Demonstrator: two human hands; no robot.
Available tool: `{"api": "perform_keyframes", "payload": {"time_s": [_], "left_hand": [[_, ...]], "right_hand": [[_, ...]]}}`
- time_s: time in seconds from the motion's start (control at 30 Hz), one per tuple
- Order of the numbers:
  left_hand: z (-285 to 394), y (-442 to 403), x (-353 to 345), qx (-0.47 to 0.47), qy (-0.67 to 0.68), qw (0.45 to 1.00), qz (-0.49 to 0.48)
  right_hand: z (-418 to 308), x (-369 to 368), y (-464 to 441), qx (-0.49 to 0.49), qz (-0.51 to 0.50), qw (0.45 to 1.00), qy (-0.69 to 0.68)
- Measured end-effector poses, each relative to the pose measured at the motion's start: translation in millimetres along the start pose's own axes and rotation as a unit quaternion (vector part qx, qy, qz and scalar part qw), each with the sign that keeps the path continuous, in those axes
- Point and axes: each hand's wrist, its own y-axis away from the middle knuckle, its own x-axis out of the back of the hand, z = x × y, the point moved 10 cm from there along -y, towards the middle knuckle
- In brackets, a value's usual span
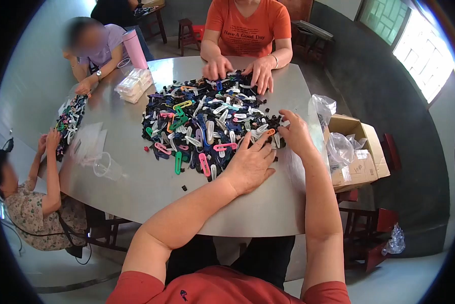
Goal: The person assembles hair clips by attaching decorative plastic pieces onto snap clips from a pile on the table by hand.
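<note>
A wide heap of snap hair clips in black, white, pink, green, blue and other colours lies on the metal table. My left hand rests palm down on the near right side of the heap, its fingers spread over the clips. At the right edge of the heap, my right hand has its fingers bent and apart, the tips beside black and white clips. An orange clip lies between the two hands. A pink clip is just left of my left fingers. Neither hand visibly holds a clip.
Opposite, a person in an orange shirt has both hands on the heap. Two people at left handle a smaller clip pile. Also there: a plastic cup, white packets, a pink bottle and, right, a cardboard box.
</note>
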Motion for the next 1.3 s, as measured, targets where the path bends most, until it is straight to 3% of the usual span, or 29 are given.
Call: {"api": "perform_keyframes", "payload": {"time_s": [0.03, 0.07, 0.17, 0.3, 0.43, 0.5, 0.57, 0.6, 0.63, 0.67, 0.7, 0.8, 0.87, 0.9, 0.97, 1.1, 1.17, 1.23, 1.3], "left_hand": [[-5.8, -0.5, -1.1, 0.024, -0.026, 0.999, -0.025], [-6.9, 2.1, 5.2, 0.025, -0.012, 0.999, 0.029], [-10.1, 2.9, 0.1, 0.029, -0.070, 0.997, 0.014], [-21.0, 2.0, 13.3, 0.056, -0.109, 0.991, 0.060], [-40.4, 5.2, 45.6, 0.085, -0.060, 0.982, 0.159], [-57.6, 13.7, 62.0, 0.123, 0.065, 0.965, 0.224], [-77.8, 20.3, 71.4, 0.128, 0.105, 0.951, 0.260], [-90.0, 25.2, 80.2, 0.140, 0.140, 0.944, 0.264], [-98.1, 32.6, 93.8, 0.153, 0.172, 0.935, 0.271], [-105.1, 42.0, 107.8, 0.178, 0.197, 0.932, 0.248], [-110.8, 53.3, 126.4, 0.199, 0.221, 0.927, 0.228], [-120.2, 109.4, 145.7, 0.306, 0.226, 0.915, 0.130], [-114.4, 152.8, 135.1, 0.353, 0.184, 0.916, 0.050], [-107.3, 169.1, 125.2, 0.360, 0.152, 0.921, 0.014], [-95.2, 189.3, 100.9, 0.363, 0.146, 0.920, 0.015], [-89.7, 188.8, 71.1, 0.331, 0.192, 0.922, 0.057], [-90.2, 179.2, 69.2, 0.299, 0.154, 0.940, 0.065], [-96.3, 173.5, 70.1, 0.337, 0.162, 0.925, 0.073], [-76.5, 151.2, 82.7, 0.300, 0.114, 0.944, 0.081]], "right_hand": [[-13.2, 10.2, 1.8, 0.044, 0.039, 0.998, -0.010], [-16.9, 12.7, 2.9, 0.046, 0.021, 0.998, 0.029], [-30.8, -5.1, 9.1, 0.117, -0.040, 0.992, 0.017], [-40.7, -17.1, 14.0, 0.136, -0.032, 0.989, 0.042], [-41.6, -21.7, 16.0, 0.147, -0.087, 0.983, 0.062], [-38.2, -22.8, 15.0, 0.163, -0.112, 0.979, 0.051], [-45.4, -35.0, 17.4, 0.192, -0.170, 0.965, 0.046], [-39.0, -35.5, 19.6, 0.062, -0.206, 0.973, -0.082], [-40.7, -35.5, 19.3, 0.095, -0.210, 0.971, -0.069], [-35.4, -35.7, 21.6, 0.029, -0.242, 0.960, -0.134], [-46.4, -20.0, 18.3, 0.134, -0.188, 0.971, -0.065], [-68.3, 10.8, 28.9, 0.185, -0.160, 0.969, 0.037], [-38.2, 4.7, 43.1, -0.048, -0.287, 0.947, 0.134], [-32.9, -3.2, 45.3, -0.068, -0.313, 0.936, 0.146], [-35.5, -19.1, 52.9, -0.096, -0.363, 0.917, 0.136], [-51.2, -36.5, 52.4, -0.035, -0.358, 0.930, 0.074], [-59.2, -46.2, 51.8, -0.031, -0.326, 0.944, 0.032], [-62.5, -55.8, 46.9, -0.041, -0.272, 0.959, -0.072], [-75.1, -61.4, 42.4, 0.008, -0.233, 0.969, -0.085]]}}
